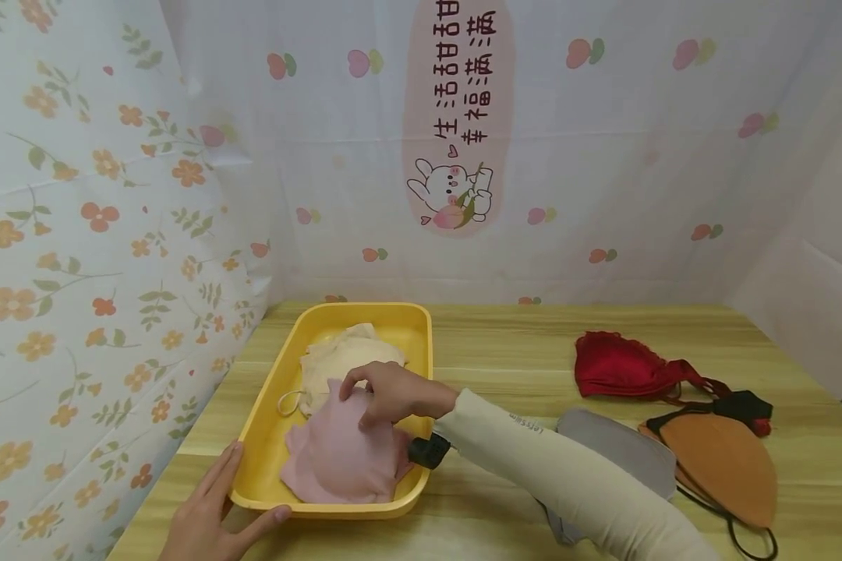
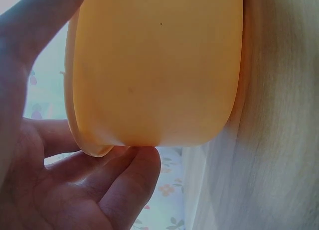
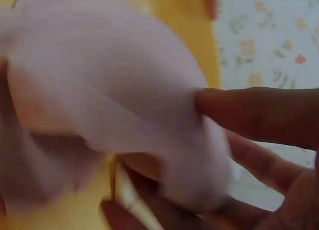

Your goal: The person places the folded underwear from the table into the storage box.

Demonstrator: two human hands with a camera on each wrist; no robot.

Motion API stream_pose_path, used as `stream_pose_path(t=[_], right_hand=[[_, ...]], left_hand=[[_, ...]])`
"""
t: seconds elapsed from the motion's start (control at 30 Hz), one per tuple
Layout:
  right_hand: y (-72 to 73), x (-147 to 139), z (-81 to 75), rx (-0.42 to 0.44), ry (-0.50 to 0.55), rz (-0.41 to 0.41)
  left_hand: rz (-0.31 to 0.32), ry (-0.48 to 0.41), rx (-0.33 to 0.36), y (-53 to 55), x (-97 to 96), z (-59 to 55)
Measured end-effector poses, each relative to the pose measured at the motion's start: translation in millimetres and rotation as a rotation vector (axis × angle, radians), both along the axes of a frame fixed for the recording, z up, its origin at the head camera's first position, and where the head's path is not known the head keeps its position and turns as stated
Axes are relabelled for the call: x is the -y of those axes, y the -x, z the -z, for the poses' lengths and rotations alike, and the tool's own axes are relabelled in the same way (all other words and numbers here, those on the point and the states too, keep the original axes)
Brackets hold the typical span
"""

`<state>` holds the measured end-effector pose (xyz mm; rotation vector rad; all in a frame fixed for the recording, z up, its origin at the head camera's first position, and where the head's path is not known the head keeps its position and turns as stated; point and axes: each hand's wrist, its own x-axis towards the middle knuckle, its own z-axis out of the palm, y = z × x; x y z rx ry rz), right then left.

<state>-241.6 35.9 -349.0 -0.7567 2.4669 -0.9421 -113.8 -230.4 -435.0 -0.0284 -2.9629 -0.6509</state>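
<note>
A yellow plastic tray (image 1: 256,460) stands on the left of the table. My left hand (image 1: 206,510) holds its near left corner, fingers along the left wall and thumb at the front; the left wrist view shows those fingers (image 2: 134,182) against the wall below the rim. Inside the tray, my right hand (image 1: 396,392) grips the edge of a mauve-pink bra (image 1: 340,452). The right wrist view, blurred, has the thumb (image 3: 259,113) on top of the fabric and fingers beneath. Behind it in the tray lies a cream bra (image 1: 351,358), partly covered by the pink one.
Right of the tray, a red bra (image 1: 617,366), a grey bra (image 1: 613,452) and an orange bra (image 1: 726,460) with black straps lie on the wooden table (image 1: 505,335). My right forearm sleeve (image 1: 568,479) hides part of the grey one. Patterned cloth hangs behind and at left.
</note>
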Motion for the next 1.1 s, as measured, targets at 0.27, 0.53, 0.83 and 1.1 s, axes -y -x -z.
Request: stream_pose_path(t=[0.27,0.53,0.83,1.1], right_hand=[[1.4,4,3.5,-0.221,-0.386,-0.003],[0.3,-3,-2.9,-0.185,-0.347,-0.049],[2.5,-26,-17.1,-0.184,-0.175,-0.15],[6.6,-67,-29.7,-0.161,0.002,-0.216]], left_hand=[[-0.007,-0.003,-0.028,-1.1,-1.3,1.2],[-0.024,0.003,0.032,0.2,-2.3,-0.5],[-0.034,-0.001,0.045,0.2,-1.2,-1.0],[-0.037,-0.006,0.075,1.1,-1.4,-1.6]])
